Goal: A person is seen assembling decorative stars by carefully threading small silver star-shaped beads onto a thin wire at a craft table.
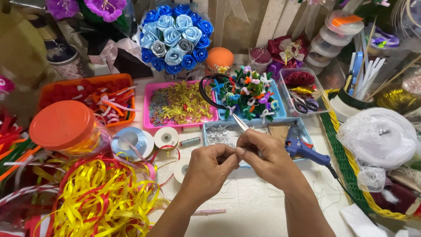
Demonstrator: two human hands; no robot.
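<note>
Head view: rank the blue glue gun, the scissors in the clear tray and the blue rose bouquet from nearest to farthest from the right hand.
From the right hand:
1. Blue glue gun, just to its right on the table.
2. Scissors, farther back and right, in the clear tray.
3. Blue rose bouquet, at the back, to the left.

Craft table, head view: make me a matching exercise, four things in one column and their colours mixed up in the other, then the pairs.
Things:
1. glue gun
2. jar lid
3. tray of gold trims
4. ribbon heap

Colours:
A. pink
B. yellow and red
C. blue
D. orange

Pairs: 1-C, 2-D, 3-A, 4-B
</note>
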